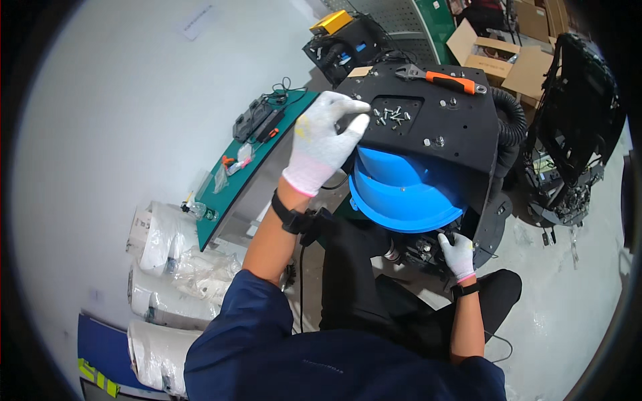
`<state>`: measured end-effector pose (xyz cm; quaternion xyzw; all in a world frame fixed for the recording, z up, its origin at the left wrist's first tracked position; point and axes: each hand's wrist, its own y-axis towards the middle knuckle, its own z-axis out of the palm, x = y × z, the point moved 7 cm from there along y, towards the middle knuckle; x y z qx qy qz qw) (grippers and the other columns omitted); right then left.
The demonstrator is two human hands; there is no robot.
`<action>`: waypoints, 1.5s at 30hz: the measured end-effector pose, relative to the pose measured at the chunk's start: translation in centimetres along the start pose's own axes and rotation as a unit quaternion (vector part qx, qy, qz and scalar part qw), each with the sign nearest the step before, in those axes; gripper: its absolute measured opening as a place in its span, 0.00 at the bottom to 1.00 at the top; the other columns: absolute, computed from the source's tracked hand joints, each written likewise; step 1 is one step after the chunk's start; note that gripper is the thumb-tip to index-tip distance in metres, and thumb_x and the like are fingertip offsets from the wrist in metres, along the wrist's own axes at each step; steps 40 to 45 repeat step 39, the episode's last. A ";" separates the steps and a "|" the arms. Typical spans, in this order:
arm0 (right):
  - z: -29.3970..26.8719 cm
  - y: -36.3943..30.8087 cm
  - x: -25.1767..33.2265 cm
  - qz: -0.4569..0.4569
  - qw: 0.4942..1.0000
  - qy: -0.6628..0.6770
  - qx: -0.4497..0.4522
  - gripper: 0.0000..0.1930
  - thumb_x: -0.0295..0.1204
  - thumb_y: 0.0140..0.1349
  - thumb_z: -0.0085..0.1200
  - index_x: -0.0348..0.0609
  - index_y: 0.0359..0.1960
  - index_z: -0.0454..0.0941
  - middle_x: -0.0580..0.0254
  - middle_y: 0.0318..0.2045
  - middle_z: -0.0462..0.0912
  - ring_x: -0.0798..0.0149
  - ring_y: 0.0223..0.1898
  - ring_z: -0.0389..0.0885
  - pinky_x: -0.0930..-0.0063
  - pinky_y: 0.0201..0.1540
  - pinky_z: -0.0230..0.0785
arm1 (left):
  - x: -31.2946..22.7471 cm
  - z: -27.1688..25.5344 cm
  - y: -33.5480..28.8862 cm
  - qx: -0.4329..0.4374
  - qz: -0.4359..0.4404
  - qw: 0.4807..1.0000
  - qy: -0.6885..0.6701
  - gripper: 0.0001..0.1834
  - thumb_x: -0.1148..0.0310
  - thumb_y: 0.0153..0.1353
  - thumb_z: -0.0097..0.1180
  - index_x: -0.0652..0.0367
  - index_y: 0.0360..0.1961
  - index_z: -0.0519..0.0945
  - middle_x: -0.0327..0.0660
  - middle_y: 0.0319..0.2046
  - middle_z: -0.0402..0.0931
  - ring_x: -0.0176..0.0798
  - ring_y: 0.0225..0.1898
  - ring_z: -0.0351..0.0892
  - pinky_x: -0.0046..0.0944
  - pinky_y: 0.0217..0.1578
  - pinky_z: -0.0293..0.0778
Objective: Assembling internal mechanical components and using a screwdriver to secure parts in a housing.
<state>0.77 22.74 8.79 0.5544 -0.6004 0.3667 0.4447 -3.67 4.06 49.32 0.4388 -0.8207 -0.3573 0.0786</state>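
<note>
My left hand [328, 137], in a white glove, hovers at the left side of the black top plate [468, 120]. Its thumb and index finger point at a shallow recess holding several small silver screws [393, 115]; a narrow gap shows between the fingertips, with nothing visible in it. Lower down, my right hand [459, 255], also gloved, is at the dark base of the machine [491, 230], thumb and forefinger apart, its other fingers partly hidden. Between the hands, a blue rounded bin [408, 194] sits under the plate. An orange-handled adjustable wrench [451, 81] lies along the plate's far edge.
Left of the machine stands a green-topped table [231, 184] with black devices and cables. Wrapped white parts [170, 237] are stacked by the wall. A black corrugated hose [509, 117] runs down the machine's right side. Farther right are open cardboard boxes [491, 57] and another black machine [575, 113].
</note>
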 end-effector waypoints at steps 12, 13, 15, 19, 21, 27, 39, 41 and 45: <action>-0.5 -0.4 0.2 -0.014 0.999 0.016 0.025 0.17 0.39 0.61 0.64 0.34 0.29 0.81 0.44 0.20 0.78 0.45 0.24 0.79 0.58 0.29 0.68 | 2.8 5.3 1.7 0.067 0.033 0.997 0.015 0.08 0.74 0.59 0.64 0.59 0.40 0.88 0.41 0.44 0.80 0.34 0.41 0.84 0.32 0.41 0.80; -0.6 -0.6 0.5 -0.006 0.999 0.021 0.028 0.16 0.39 0.60 0.64 0.35 0.29 0.81 0.45 0.20 0.78 0.45 0.24 0.79 0.58 0.29 0.68 | 2.8 5.4 1.8 0.074 0.026 0.997 0.004 0.08 0.73 0.58 0.64 0.58 0.39 0.88 0.41 0.44 0.80 0.33 0.41 0.84 0.32 0.41 0.80; -0.7 -0.5 0.5 -0.014 0.999 0.033 0.025 0.16 0.39 0.60 0.64 0.35 0.28 0.81 0.45 0.20 0.79 0.45 0.24 0.79 0.57 0.29 0.68 | 3.3 5.7 1.8 0.089 -0.017 0.995 -0.046 0.08 0.72 0.58 0.65 0.57 0.39 0.88 0.39 0.45 0.80 0.31 0.39 0.82 0.31 0.39 0.78; -0.5 -0.4 0.3 -0.014 0.999 0.025 0.023 0.17 0.41 0.61 0.63 0.36 0.28 0.81 0.44 0.22 0.80 0.44 0.26 0.81 0.57 0.31 0.70 | 2.9 6.1 2.2 0.131 -0.002 0.990 -0.058 0.08 0.72 0.57 0.66 0.57 0.39 0.88 0.37 0.46 0.79 0.27 0.37 0.78 0.28 0.37 0.74; -0.4 -0.4 0.0 -0.013 1.000 0.015 0.016 0.17 0.41 0.61 0.63 0.36 0.28 0.81 0.44 0.22 0.81 0.44 0.27 0.82 0.57 0.32 0.71 | 2.8 6.4 2.4 0.145 -0.013 0.987 -0.062 0.08 0.72 0.57 0.66 0.57 0.39 0.89 0.37 0.45 0.78 0.27 0.38 0.77 0.28 0.38 0.74; -0.7 -0.5 0.8 -0.001 0.999 0.030 0.033 0.17 0.41 0.61 0.63 0.37 0.28 0.82 0.46 0.23 0.81 0.43 0.28 0.82 0.57 0.33 0.72 | 2.7 6.7 2.4 0.156 0.001 0.985 -0.072 0.08 0.73 0.58 0.66 0.58 0.39 0.89 0.38 0.45 0.76 0.29 0.40 0.78 0.29 0.39 0.75; -0.9 -0.4 0.7 0.015 0.999 0.010 0.039 0.18 0.43 0.62 0.62 0.37 0.30 0.83 0.44 0.26 0.83 0.43 0.31 0.84 0.56 0.35 0.73 | 3.2 6.9 2.5 0.178 -0.017 0.982 -0.068 0.10 0.71 0.59 0.65 0.56 0.42 0.89 0.38 0.46 0.75 0.31 0.43 0.78 0.30 0.44 0.76; -0.9 -0.4 0.7 0.015 0.999 0.010 0.039 0.18 0.43 0.62 0.62 0.37 0.30 0.83 0.44 0.26 0.83 0.43 0.31 0.84 0.56 0.35 0.73 | 3.2 6.9 2.5 0.178 -0.017 0.982 -0.068 0.10 0.71 0.59 0.65 0.56 0.42 0.89 0.38 0.46 0.75 0.31 0.43 0.78 0.30 0.44 0.76; -0.9 -0.4 0.7 0.015 0.999 0.010 0.039 0.18 0.43 0.62 0.62 0.37 0.30 0.83 0.44 0.26 0.83 0.43 0.31 0.84 0.56 0.35 0.73 | 3.2 6.9 2.5 0.178 -0.017 0.982 -0.068 0.10 0.71 0.59 0.65 0.56 0.42 0.89 0.38 0.46 0.75 0.31 0.43 0.78 0.30 0.44 0.76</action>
